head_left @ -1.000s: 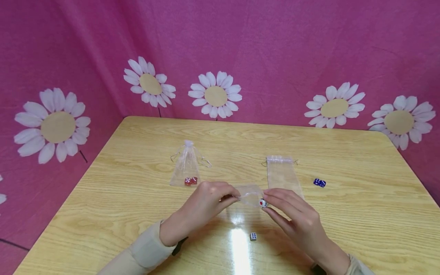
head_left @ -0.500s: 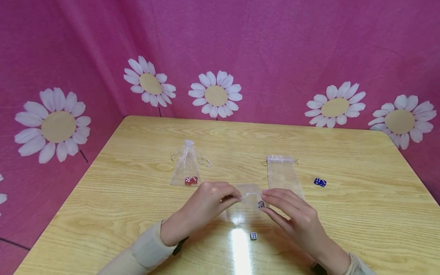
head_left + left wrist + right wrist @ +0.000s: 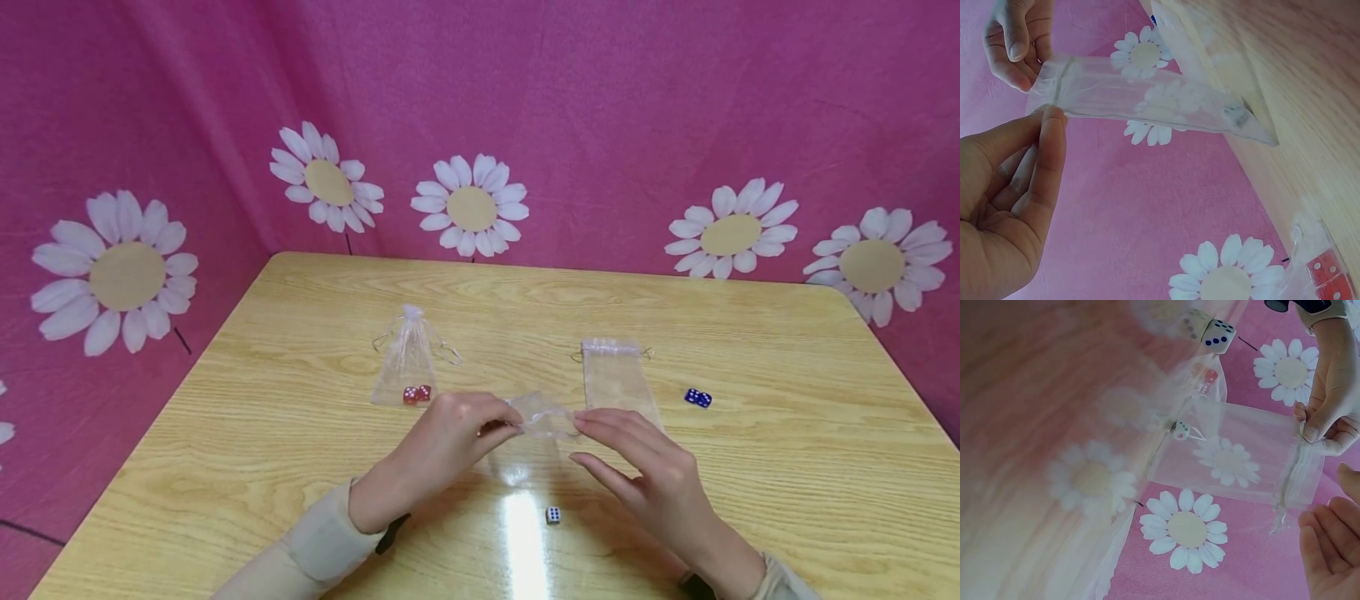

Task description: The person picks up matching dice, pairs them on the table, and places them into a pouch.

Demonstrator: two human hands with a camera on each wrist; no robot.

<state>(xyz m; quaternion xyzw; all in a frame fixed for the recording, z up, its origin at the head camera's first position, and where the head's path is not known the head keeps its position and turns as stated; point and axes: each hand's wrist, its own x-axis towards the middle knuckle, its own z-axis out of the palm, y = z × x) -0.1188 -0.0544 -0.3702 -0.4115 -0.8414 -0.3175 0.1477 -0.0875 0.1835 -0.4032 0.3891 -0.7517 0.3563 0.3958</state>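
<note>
Between the hands hangs a sheer white organza drawstring bag [image 3: 536, 417], its mouth end up and its bottom near the table. My left hand [image 3: 450, 442] pinches the rim between thumb and fingertips. Across from it, my right hand [image 3: 656, 479] has its fingertips at the rim's right side, thumb held apart and nothing between thumb and fingers. Through the fabric, a white die [image 3: 1181, 429] shows at the bottom of the bag in the right wrist view. Another white die [image 3: 552, 515] with blue pips rests on the table in front of the bag.
A drawn-up organza bag [image 3: 407, 358] with red dice [image 3: 417, 394] inside lies at the left. Behind my right hand lies a flat organza bag [image 3: 617, 383], and blue dice [image 3: 698, 398] sit to its right. Pink flowered cloth [image 3: 585, 125] surrounds the wooden table [image 3: 247, 467].
The die that my right thumb and fingers held at the bag's mouth has been let go and dropped inside to the bottom. The left hand keeps its pinch, almost unmoved.
</note>
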